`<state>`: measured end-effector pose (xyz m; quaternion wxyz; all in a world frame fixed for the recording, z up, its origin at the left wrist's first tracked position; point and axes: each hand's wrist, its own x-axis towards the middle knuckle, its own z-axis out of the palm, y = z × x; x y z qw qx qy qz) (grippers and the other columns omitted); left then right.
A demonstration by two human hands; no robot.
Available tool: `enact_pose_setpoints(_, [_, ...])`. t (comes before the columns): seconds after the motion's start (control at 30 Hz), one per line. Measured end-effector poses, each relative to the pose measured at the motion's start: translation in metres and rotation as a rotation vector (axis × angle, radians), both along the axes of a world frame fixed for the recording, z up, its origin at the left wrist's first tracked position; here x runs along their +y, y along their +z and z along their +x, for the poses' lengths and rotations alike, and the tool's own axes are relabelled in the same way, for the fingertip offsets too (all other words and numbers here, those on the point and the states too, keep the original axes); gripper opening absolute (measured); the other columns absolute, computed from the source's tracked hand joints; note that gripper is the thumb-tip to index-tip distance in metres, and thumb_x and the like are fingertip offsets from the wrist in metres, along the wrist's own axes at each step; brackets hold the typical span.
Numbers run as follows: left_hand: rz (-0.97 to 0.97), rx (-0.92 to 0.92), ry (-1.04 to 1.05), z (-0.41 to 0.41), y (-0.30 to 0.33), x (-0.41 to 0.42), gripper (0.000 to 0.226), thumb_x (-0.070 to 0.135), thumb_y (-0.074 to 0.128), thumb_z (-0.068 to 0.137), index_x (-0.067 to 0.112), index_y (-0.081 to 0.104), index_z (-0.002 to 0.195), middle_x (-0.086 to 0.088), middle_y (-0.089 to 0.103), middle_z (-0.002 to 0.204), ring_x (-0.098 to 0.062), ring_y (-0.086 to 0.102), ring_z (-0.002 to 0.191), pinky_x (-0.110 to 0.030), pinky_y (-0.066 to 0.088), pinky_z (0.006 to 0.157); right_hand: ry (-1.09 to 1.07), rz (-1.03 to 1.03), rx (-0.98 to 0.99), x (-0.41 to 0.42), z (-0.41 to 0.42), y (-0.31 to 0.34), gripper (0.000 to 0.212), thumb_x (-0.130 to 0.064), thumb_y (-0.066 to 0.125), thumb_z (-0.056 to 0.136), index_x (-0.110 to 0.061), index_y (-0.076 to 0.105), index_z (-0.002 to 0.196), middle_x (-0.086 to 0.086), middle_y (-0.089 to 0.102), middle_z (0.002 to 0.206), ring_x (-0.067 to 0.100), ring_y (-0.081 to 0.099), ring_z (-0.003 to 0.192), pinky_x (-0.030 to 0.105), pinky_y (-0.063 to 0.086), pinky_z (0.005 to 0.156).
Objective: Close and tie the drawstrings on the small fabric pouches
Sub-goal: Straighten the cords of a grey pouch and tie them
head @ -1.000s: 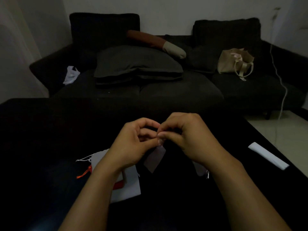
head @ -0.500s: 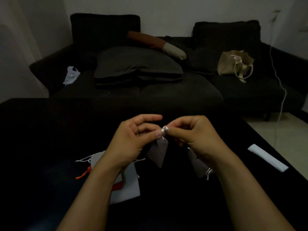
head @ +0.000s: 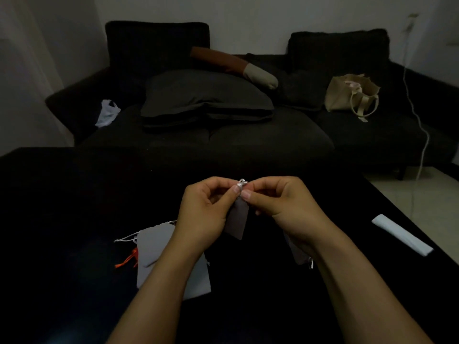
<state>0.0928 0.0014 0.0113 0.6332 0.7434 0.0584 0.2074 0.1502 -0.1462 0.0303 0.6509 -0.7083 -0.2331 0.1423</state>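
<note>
A small grey fabric pouch (head: 238, 220) hangs above the black table between my two hands. Its white drawstring (head: 242, 182) forms a small loop at the gathered top. My left hand (head: 207, 209) pinches the string and pouch neck from the left. My right hand (head: 280, 206) pinches the string from the right, thumb and forefinger touching the loop. Several grey pouches (head: 154, 240) with white strings lie on the table under my left forearm. Another grey pouch (head: 299, 255) lies partly hidden under my right wrist.
The black table (head: 74, 194) fills the near view. An orange cord (head: 128, 260) pokes out beside the pouch pile. A white folded strip (head: 402, 234) lies near the table's right edge. A dark sofa (head: 248, 135) with cushions and a beige bag (head: 350, 95) stands behind.
My hands have drawn slightly apart and the white drawstring loop now shows between the fingertips. The pouch hangs lower and more upright than a second ago.
</note>
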Motion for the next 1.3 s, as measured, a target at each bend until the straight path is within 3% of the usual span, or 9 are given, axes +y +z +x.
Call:
enact_pose_setpoints(0.1, [0.023, -0.033, 0.042, 0.0, 0.001, -0.001, 0.01, 0.013, 0.07, 0.088, 0.019, 0.075, 0.095, 0.007, 0.076, 0.087, -0.005, 0.072, 0.085, -0.016, 0.054, 0.068, -0.049, 0.043, 0.051, 0.003, -0.002, -0.002, 0.014, -0.009, 0.074, 0.081, -0.004, 0.075, 0.094, 0.019, 0.075, 0.093, 0.032, 0.071, 0.092, 0.039, 0.058, 0.082])
enact_pose_setpoints(0.17, [-0.073, -0.004, 0.005, 0.0, 0.002, 0.0, 0.011, 0.012, 0.071, 0.086, 0.018, 0.077, 0.092, 0.003, 0.078, 0.088, -0.01, 0.073, 0.087, -0.019, 0.054, 0.071, -0.033, 0.049, 0.077, 0.002, -0.001, -0.002, 0.014, -0.009, 0.072, 0.083, -0.002, 0.075, 0.096, 0.022, 0.074, 0.095, 0.039, 0.068, 0.098, 0.049, 0.054, 0.088])
enact_pose_setpoints(0.27, [-0.313, 0.082, -0.115, -0.002, 0.006, 0.004, 0.013, 0.01, 0.07, 0.084, 0.017, 0.079, 0.09, -0.006, 0.078, 0.094, -0.017, 0.074, 0.093, -0.026, 0.055, 0.075, 0.069, 0.05, 0.116, -0.002, 0.004, -0.003, 0.013, -0.01, 0.068, 0.088, -0.004, 0.074, 0.098, 0.014, 0.075, 0.094, 0.026, 0.071, 0.09, 0.033, 0.058, 0.073])
enact_pose_setpoints(0.43, [-0.331, 0.055, -0.114, -0.002, 0.007, 0.006, 0.019, 0.013, 0.073, 0.077, 0.018, 0.075, 0.095, -0.01, 0.077, 0.093, -0.021, 0.074, 0.091, -0.028, 0.055, 0.074, 0.17, 0.128, 0.181, -0.001, 0.007, -0.006, 0.016, -0.01, 0.06, 0.093, 0.0, 0.069, 0.102, 0.004, 0.069, 0.081, 0.005, 0.063, 0.067, 0.014, 0.046, 0.056])
enact_pose_setpoints(0.53, [-0.188, -0.028, -0.081, -0.004, 0.008, 0.007, 0.015, 0.01, 0.074, 0.08, 0.017, 0.073, 0.093, -0.008, 0.076, 0.089, -0.017, 0.074, 0.084, -0.022, 0.055, 0.069, 0.195, 0.128, 0.186, -0.002, 0.007, -0.005, 0.019, -0.012, 0.058, 0.095, 0.001, 0.068, 0.105, 0.003, 0.067, 0.082, 0.006, 0.06, 0.069, 0.016, 0.044, 0.058])
enact_pose_setpoints(0.7, [0.205, -0.154, -0.038, -0.008, 0.01, 0.009, 0.017, 0.002, 0.071, 0.083, 0.015, 0.075, 0.094, 0.004, 0.076, 0.088, -0.007, 0.072, 0.087, -0.019, 0.056, 0.076, 0.175, 0.071, 0.184, -0.001, 0.006, -0.006, 0.024, -0.013, 0.054, 0.097, 0.004, 0.067, 0.107, 0.007, 0.064, 0.086, 0.012, 0.054, 0.073, 0.019, 0.04, 0.06])
enact_pose_setpoints(0.9, [0.381, -0.223, -0.002, -0.007, 0.006, 0.009, 0.02, 0.004, 0.074, 0.082, 0.02, 0.077, 0.093, 0.011, 0.076, 0.087, -0.001, 0.072, 0.085, -0.02, 0.056, 0.079, 0.152, 0.039, 0.328, 0.003, 0.006, -0.006, 0.027, -0.038, 0.062, 0.091, -0.014, 0.07, 0.085, 0.001, 0.059, 0.072, 0.007, 0.049, 0.061, 0.02, 0.035, 0.053])
enact_pose_setpoints(1.13, [0.563, -0.244, -0.058, -0.005, 0.003, 0.01, 0.025, 0.009, 0.077, 0.08, 0.027, 0.077, 0.097, 0.015, 0.075, 0.091, 0.004, 0.07, 0.088, -0.021, 0.056, 0.08, 0.088, 0.138, 0.562, 0.003, 0.007, -0.009, 0.019, -0.018, 0.059, 0.094, -0.003, 0.061, 0.082, 0.005, 0.05, 0.065, 0.009, 0.04, 0.055, 0.017, 0.026, 0.043])
enact_pose_setpoints(1.3, [0.781, -0.307, -0.085, -0.005, 0.007, 0.013, 0.018, 0.012, 0.081, 0.077, 0.02, 0.08, 0.093, 0.011, 0.075, 0.089, 0.004, 0.068, 0.083, -0.016, 0.055, 0.077, 0.009, 0.023, 0.606, 0.005, 0.007, -0.01, 0.019, -0.017, 0.065, 0.09, -0.006, 0.064, 0.075, 0.004, 0.049, 0.062, 0.007, 0.039, 0.051, 0.014, 0.027, 0.038])
